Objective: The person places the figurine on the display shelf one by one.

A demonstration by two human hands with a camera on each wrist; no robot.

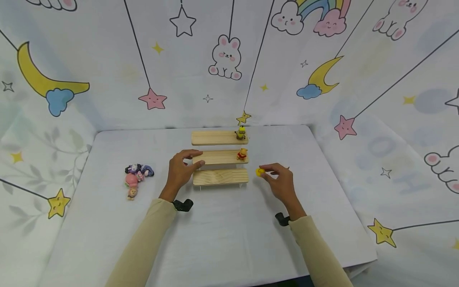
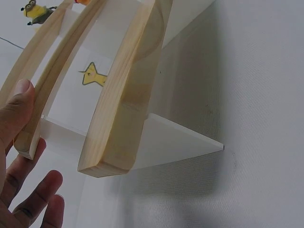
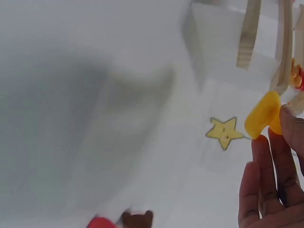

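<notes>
yellow toy point(image 3: 261, 115) is pinched in the right of the hands point(image 1: 282, 184).

We've got a three-tier shelf point(image 1: 220, 159) toward the table's point(image 1: 218, 231) back: minion figure point(image 1: 240, 134) right on the rear tier point(image 1: 213, 138), bear figure point(image 1: 242, 154) right on the middle tier point(image 1: 218, 158). Left hand point(image 1: 180, 169) grips that one's left end, figurine cluster point(image 1: 132, 179) further left; right hand point(image 1: 281, 182) and toy point(image 1: 259, 172) are right of everything.
</notes>
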